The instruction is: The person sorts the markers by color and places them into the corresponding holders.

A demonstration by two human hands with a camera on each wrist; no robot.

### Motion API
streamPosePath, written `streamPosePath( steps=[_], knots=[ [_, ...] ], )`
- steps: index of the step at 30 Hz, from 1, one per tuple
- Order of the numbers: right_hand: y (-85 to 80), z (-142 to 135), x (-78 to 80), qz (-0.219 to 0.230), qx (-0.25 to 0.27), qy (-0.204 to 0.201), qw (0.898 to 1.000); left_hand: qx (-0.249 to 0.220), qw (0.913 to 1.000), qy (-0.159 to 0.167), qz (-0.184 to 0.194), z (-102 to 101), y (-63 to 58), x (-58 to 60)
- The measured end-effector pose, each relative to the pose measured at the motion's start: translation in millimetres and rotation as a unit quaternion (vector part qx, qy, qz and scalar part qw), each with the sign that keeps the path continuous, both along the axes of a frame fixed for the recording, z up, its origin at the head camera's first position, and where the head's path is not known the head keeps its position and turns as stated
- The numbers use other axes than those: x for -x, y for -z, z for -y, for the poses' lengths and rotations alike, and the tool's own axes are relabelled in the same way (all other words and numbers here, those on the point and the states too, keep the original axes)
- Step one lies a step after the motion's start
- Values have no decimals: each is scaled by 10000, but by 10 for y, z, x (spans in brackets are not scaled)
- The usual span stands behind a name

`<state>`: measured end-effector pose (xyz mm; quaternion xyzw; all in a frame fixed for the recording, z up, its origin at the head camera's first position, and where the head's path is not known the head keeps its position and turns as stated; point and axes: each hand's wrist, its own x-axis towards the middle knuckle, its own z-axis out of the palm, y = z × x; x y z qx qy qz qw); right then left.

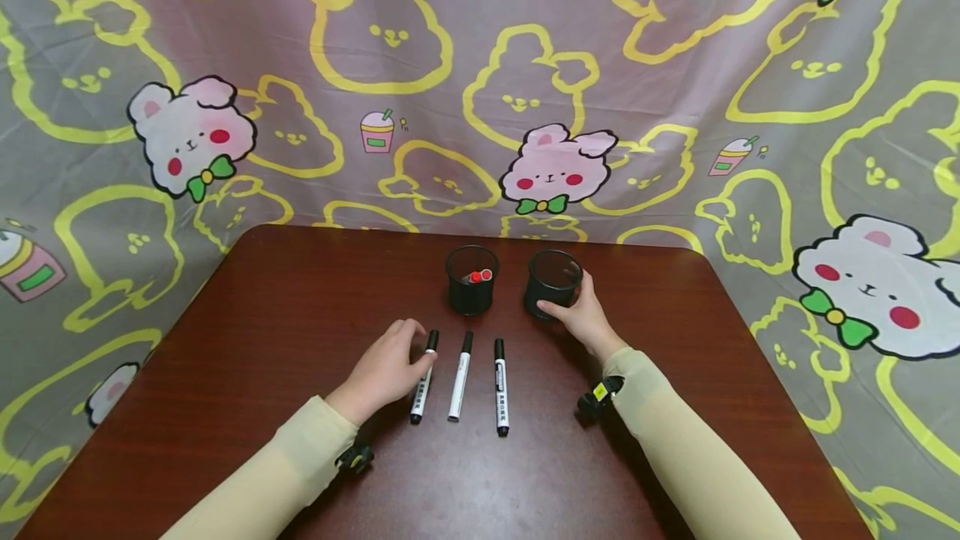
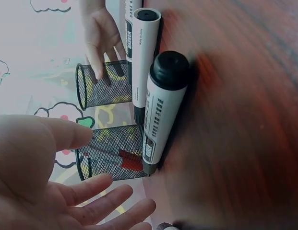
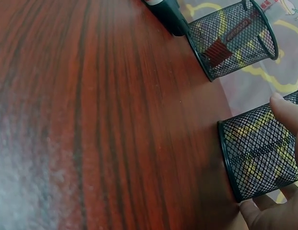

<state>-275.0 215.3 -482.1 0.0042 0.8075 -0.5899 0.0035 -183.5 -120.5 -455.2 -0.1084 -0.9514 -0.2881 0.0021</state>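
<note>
My left hand (image 1: 386,367) hovers at a whiteboard marker (image 1: 421,397), the leftmost of three white ones with black caps lying on the table. In the left wrist view its thumb and fingers are spread apart, holding nothing. Beside that marker lie the middle marker (image 1: 460,380) and the right marker (image 1: 502,390). My right hand (image 1: 588,323) grips the right black mesh pen cup (image 1: 546,283), thumb at the front and fingers round the far side. To its left stands another mesh pen cup (image 1: 470,300) with red-ended pens (image 1: 480,277) inside.
The brown wooden table (image 1: 247,340) has rounded far corners. Behind it and at both sides hangs a patterned curtain (image 1: 450,15) with rabbit drawings. Each wrist wears a small black camera on a strap.
</note>
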Motion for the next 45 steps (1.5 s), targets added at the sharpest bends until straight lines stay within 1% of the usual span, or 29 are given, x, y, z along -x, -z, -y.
streamPosePath(
  steps=[7, 14, 20, 24, 32, 35, 40, 45],
  knots=[
    [30, -12, 23, 83, -140, 99, 9998, 194, 9997, -132, 35, 33, -51, -16],
    [40, -5, 31, -64, -96, 102, 9999, 341, 9988, -347, -94, 144, -120, -32],
    [46, -12, 49, -62, -119, 90, 9999, 455, 9980, -446, -3, 242, -144, -49],
    [47, -14, 58, -37, -132, 58, 9999, 581, 9971, -491, 17, 293, -138, -65],
    [57, -14, 49, 2, -166, 96, 9998, 1085, 9931, -439, 86, 364, -90, -135],
    [69, -8, 41, -24, -147, 126, 9998, 1217, 9916, -402, 180, 371, -81, -172],
    [79, -6, 26, -1, -89, 127, 9999, 1307, 9900, -371, 379, 377, -75, -216],
    [85, -10, 26, 45, -59, 89, 9999, 1414, 9883, -356, 458, 392, -78, -256]
  ],
)
